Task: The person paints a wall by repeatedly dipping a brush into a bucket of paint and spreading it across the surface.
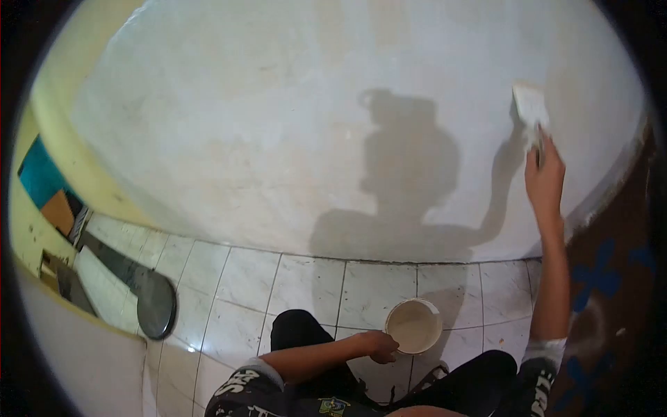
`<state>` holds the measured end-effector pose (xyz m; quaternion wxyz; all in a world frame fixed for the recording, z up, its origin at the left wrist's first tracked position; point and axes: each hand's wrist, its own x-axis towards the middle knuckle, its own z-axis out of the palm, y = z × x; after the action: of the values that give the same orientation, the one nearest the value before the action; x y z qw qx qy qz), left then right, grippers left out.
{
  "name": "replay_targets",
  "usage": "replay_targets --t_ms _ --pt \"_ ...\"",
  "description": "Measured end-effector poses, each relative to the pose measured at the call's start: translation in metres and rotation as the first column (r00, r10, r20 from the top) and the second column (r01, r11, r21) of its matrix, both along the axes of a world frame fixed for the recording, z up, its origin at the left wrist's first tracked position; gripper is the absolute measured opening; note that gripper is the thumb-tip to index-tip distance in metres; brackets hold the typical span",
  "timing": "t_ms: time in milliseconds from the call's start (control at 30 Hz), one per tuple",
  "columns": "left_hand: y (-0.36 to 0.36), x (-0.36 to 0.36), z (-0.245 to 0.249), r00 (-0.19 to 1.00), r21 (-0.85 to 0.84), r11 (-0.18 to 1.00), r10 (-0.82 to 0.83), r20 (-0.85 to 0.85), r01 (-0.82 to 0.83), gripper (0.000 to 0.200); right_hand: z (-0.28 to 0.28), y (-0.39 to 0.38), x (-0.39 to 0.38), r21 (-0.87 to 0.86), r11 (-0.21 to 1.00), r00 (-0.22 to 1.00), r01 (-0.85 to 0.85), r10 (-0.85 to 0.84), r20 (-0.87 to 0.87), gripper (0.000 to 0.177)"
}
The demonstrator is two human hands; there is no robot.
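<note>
High on the right, my right hand [545,174] is closed around the handle of a wide, flat paintbrush [531,104] coated in white. The brush head lies against the whitish wall [278,125], tilted a little to the left. Down on the floor, between my knees and the wall, is a round cream bucket [435,335] with pale contents or residue inside. My left hand [379,346] grips the bucket's left rim, fingers curled at its edge. A shadow of my head, shoulders and raised arm falls across the wall.
Marble-patterned white tiles [236,278] run along the wall's foot. To the left lies a dark round object [156,306], near a doorway with teal and brown items [45,170]. A brown surface with blue marks [597,278] borders the right side. My black-trousered knees [302,330] frame the bucket.
</note>
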<state>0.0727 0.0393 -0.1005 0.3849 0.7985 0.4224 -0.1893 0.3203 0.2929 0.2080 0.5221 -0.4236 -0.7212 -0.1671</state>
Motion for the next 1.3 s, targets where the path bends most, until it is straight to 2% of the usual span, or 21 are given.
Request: replay_targets --t_ms 67,100,167,200,233,300,367,433,500,567,600,667,733,800,900,1000,1067,1133,1200,1267,1300 --pt "0.003 0.006 -0.028 0.984 -0.004 0.985 -0.173 0.05 0.174 0.042 -0.035 -0.026 -0.007 -0.244 0.968 0.998 0.058 -0.06 0.0 0.043" --pt "0.006 0.011 -0.022 0.99 -0.005 0.991 -0.132 0.042 0.133 0.042 -0.053 -0.033 -0.006 -0.29 0.957 0.999 0.031 -0.042 -0.033 0.044" --pt "0.016 0.021 -0.003 0.963 -0.249 0.933 -0.27 -0.001 0.261 0.039 -0.069 -0.04 -0.008 -0.342 0.939 0.997 -0.042 0.017 -0.076 0.044" --pt "0.014 0.02 -0.043 0.967 -0.178 0.952 -0.233 0.099 0.248 0.032 -0.066 -0.048 -0.007 -0.439 0.898 0.996 -0.032 -0.007 -0.088 0.044" --pt "0.015 0.022 -0.03 0.974 -0.186 0.958 -0.206 0.09 0.22 0.032 -0.065 -0.053 -0.004 -0.532 0.847 0.995 -0.017 -0.038 -0.091 0.043" --pt "0.028 0.031 -0.004 0.98 -0.283 0.949 -0.093 0.173 0.14 0.03 -0.072 -0.052 0.007 -0.474 0.879 0.996 -0.052 0.013 -0.085 0.041" --pt "0.033 0.042 0.008 0.973 -0.263 0.957 -0.061 0.223 0.12 0.029 -0.082 -0.051 0.022 -0.414 0.907 0.996 -0.08 0.059 -0.062 0.043" --pt "0.039 0.057 0.047 0.975 -0.292 0.955 0.021 0.223 0.046 0.03 -0.084 -0.057 0.034 -0.471 0.873 0.992 -0.126 0.099 -0.082 0.041" --pt "0.041 0.069 0.056 0.973 -0.256 0.966 0.033 0.228 0.027 0.029 -0.087 -0.068 0.04 -0.519 0.838 0.986 -0.166 0.13 -0.105 0.039" --pt "0.045 0.081 0.066 0.959 -0.121 0.992 0.009 0.283 0.026 0.031 -0.092 -0.078 0.041 -0.475 0.817 0.941 -0.328 0.239 -0.239 0.037" --pt "0.046 0.088 0.075 0.958 -0.121 0.992 0.006 0.287 0.03 0.031 -0.092 -0.083 0.041 -0.504 0.783 0.927 -0.366 0.256 -0.276 0.037" --pt "0.047 0.096 0.099 0.966 -0.05 0.999 0.016 0.258 -0.003 0.033 -0.096 -0.096 0.035 -0.43 0.774 0.877 -0.466 0.34 -0.339 0.035" --pt "0.049 0.093 0.114 0.96 -0.043 0.999 0.01 0.279 0.001 0.033 -0.11 -0.098 0.029 -0.42 0.754 0.858 -0.506 0.386 -0.34 0.034" --pt "0.052 0.091 0.132 0.954 -0.029 1.0 0.009 0.3 0.0 0.033 -0.125 -0.097 0.021 -0.337 0.75 0.818 -0.569 0.477 -0.321 0.033" --pt "0.054 0.088 0.143 0.975 -0.074 0.997 0.043 0.22 -0.027 0.031 -0.14 -0.094 0.007 -0.338 0.693 0.766 -0.637 0.522 -0.374 0.032" --pt "0.056 0.093 0.127 0.963 -0.035 0.999 0.013 0.27 -0.004 0.033 -0.153 -0.093 0.0 -0.42 0.63 0.755 -0.654 0.51 -0.412 0.033" --pt "0.05 0.101 0.132 0.936 0.062 0.997 -0.061 0.346 0.042 0.036 -0.167 -0.09 -0.009 -0.404 0.643 0.757 -0.651 0.505 -0.416 0.032" --pt "0.045 0.112 0.143 0.918 0.034 0.997 -0.081 0.388 0.074 0.036 -0.172 -0.09 -0.02 -0.405 0.641 0.756 -0.652 0.51 -0.41 0.032" --pt "0.041 0.126 0.147 0.901 0.016 0.996 -0.091 0.425 0.093 0.037 -0.169 -0.091 -0.031 -0.516 0.552 0.755 -0.655 0.454 -0.473 0.032" --pt "0.03 0.138 0.147 0.906 0.114 0.968 -0.248 0.343 0.222 0.041 -0.166 -0.089 -0.034 -0.471 0.508 0.693 -0.721 0.54 -0.478 0.032" --pt "0.023 0.141 0.147 0.913 0.108 0.971 -0.236 0.332 0.212 0.041 -0.166 -0.091 -0.037 -0.422 0.471 0.632 -0.775 0.605 -0.484 0.031"
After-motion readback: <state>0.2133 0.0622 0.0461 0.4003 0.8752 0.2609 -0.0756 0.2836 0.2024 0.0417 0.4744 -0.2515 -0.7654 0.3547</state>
